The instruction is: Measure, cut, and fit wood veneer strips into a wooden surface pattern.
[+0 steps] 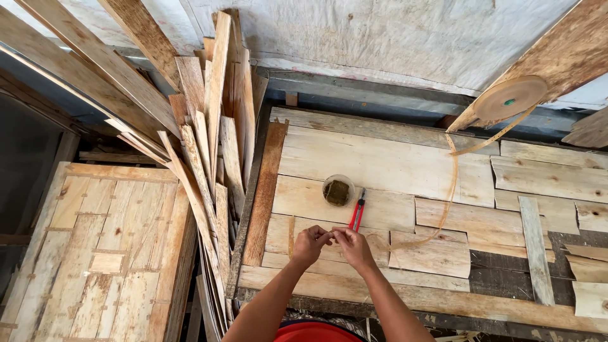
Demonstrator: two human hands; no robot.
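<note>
Pale cream veneer sheets [386, 168] with light tan grain streaks cover the bench. A reddish-brown strip [266, 190] lines their left edge. The bench frame [354, 88] is dark grey. Pliers [358, 212] have red handles and black jaws. A clear cup [338, 190] holds an olive-brown block. The tape roll [510, 98] is tan with a green centre; its loose tape [451, 190] is translucent amber. Leaning slats [209, 126] are weathered brown to straw-yellow. The wall sheet [392, 31] is off-white with grey speckles. A garment [310, 332] shows bright red.
</note>
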